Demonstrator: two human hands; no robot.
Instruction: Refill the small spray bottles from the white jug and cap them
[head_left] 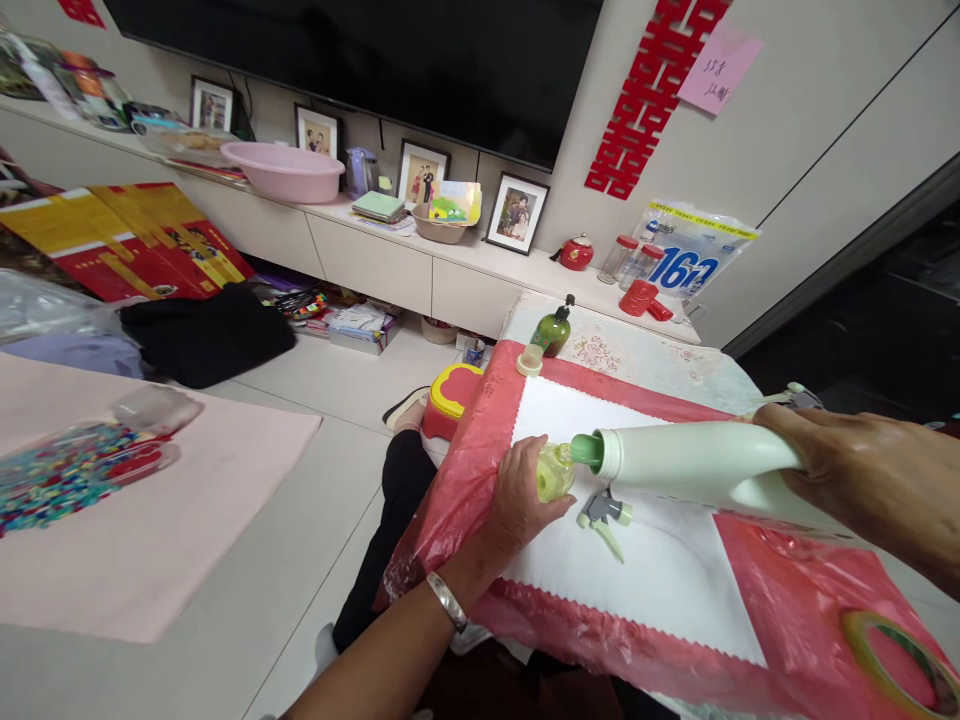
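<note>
My left hand (pixel 523 497) is wrapped round a small clear bottle (pixel 553 474) with yellowish liquid in it. My right hand (pixel 840 470) grips the handle of a big pale green jug (pixel 682 458), which is tipped nearly level. Its green spout (pixel 586 452) points at the small bottle's neck; whether they touch, I cannot tell. Just below the spout, a grey and green spray trigger head (pixel 604 518) lies on a white cloth (pixel 645 575). Beyond my left hand, a pale cap (pixel 529 360) sits near a green pump bottle (pixel 553 330).
Red plastic sheeting (pixel 810 620) covers much of the table under the cloth. A roll of tape (pixel 862 640) lies at the near right corner. A red and yellow stool (pixel 452 398) stands left of the table. Small coloured pieces (pixel 67 475) lie on a pink surface (pixel 195 520) farther left.
</note>
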